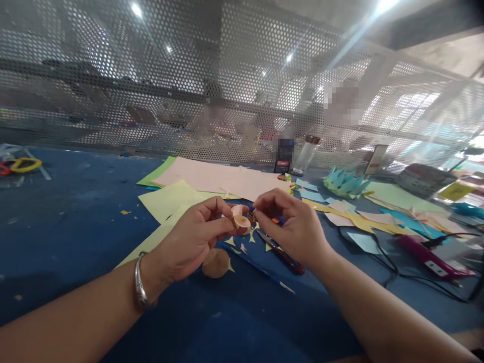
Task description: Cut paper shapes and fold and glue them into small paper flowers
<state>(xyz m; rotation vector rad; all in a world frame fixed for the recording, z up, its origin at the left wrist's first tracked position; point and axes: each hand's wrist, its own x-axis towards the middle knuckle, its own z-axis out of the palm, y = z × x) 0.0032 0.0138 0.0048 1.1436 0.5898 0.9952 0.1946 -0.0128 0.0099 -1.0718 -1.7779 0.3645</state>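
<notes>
My left hand [204, 227] pinches a small pale peach paper piece [241, 218], curled like a flower or rosette. Close to its right side, my right hand [291, 219] has thumb and forefinger pressed together; whatever may be between them is too small to make out. A small brown curled bit [251, 217] shows between the two hands, partly hidden. Below them, a round brown disc [216, 263] lies on the blue table. A slim blue stick with a white tip [260, 269] and a dark red-handled tool [285, 257], perhaps scissors, lie under my right hand.
Sheets of pale pink paper [212, 176] and yellow-green paper [170, 199] lie behind my hands. To the right are a folded teal paper piece [346, 182], yellow strips [359, 222], and a magenta power strip [434, 257] with black cables. A clear bottle [306, 155] stands before the perforated metal screen [170, 101].
</notes>
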